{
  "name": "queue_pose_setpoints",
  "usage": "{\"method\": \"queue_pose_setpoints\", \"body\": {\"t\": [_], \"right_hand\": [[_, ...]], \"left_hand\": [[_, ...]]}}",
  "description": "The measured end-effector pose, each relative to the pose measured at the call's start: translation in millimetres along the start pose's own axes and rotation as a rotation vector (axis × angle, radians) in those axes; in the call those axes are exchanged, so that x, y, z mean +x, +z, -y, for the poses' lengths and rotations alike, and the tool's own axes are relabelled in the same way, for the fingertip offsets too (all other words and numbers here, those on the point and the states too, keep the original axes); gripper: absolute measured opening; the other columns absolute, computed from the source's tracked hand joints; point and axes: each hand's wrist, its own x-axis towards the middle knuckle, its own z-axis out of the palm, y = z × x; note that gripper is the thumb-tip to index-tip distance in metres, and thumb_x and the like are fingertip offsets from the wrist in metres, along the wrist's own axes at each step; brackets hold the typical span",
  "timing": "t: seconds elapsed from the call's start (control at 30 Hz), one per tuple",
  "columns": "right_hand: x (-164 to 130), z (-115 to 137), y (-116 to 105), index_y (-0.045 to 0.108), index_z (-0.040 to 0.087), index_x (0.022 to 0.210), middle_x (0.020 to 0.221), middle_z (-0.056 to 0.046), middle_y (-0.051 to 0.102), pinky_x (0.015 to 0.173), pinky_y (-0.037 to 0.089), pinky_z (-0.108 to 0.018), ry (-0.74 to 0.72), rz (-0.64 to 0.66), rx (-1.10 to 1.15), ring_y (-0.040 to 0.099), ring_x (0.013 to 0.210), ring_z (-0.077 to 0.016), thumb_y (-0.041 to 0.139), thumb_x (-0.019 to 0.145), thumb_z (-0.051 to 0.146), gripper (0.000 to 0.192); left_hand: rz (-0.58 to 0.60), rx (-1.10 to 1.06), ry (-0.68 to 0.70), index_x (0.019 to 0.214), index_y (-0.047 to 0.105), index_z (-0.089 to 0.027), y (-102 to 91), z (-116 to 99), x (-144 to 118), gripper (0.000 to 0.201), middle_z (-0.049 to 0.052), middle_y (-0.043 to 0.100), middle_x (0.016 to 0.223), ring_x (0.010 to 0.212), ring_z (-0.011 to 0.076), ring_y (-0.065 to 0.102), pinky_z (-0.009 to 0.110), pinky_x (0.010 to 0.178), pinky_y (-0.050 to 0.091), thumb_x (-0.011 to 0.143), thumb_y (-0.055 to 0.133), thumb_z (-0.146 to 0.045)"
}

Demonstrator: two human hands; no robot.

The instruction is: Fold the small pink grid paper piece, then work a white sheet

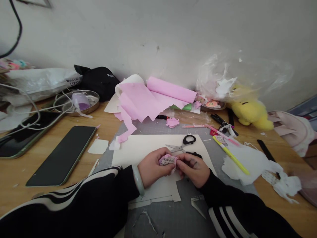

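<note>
1. Pink gridded piece [167, 160]: in the head view, it sits low in the centre, between the two hands and above the white sheet [138, 145]. A black grid on white covers the side that shows, with pink along its upper edge.
2. The left hand [153, 167] is closed on the piece, thumb in front and fingers behind. A pale bangle [138, 180] circles that wrist.
3. The right hand [194, 169] has its thumb and fingertips pinched together at the piece's right end.
4. Just beyond the hands, scissors [182, 145] lie on the sheet, blades parted and pointing left; one black loop is partly covered by the right hand.
5. The sheet rests on a grey mat [148, 127]. Near its far edge lies a ragged pink scrap [172, 122], with a roll of pink paper [170, 89] behind it.
6. To the right, a yellow pen [231, 155] lies slantwise, partly over crumpled white paper [247, 162]. A yellow plush toy [252, 112] sits farther back.
7. To the left, a dark-screened phone [63, 155] lies on the wooden table [15, 177].
</note>
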Motion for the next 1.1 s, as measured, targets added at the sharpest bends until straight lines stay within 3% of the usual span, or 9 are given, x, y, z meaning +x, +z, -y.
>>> {"method": "queue_pose_setpoints", "body": {"t": [0.4,1.1], "right_hand": [[2.3,7.2,-2.1,0.051,0.011,0.07,0.046,0.006,0.049,0.036,0.039,-0.018,0.147,0.028,0.122,0.044,0.035,-0.004,0.061,0.053,0.036,0.032],[0.1,3.3,-0.1,0.051,0.011,0.069,0.043,0.007,0.047,0.035,0.037,-0.017,0.125,0.027,0.108,0.041,0.034,-0.0031,0.059,0.055,0.038,0.031]], "left_hand": [[-0.029,-0.062,-0.008,0.066,0.042,-0.015,1.1,-0.9,2.1,0.016,-0.006,0.046,0.051,0.045,0.0063,0.039,0.018,0.044,0.031,0.062,0.057,-0.02],[-0.018,-0.065,-0.039,0.068,0.043,-0.015,0.9,-0.6,1.0,0.019,-0.005,0.048,0.052,0.045,0.0065,0.042,0.019,0.044,0.034,0.062,0.059,-0.023]]}}
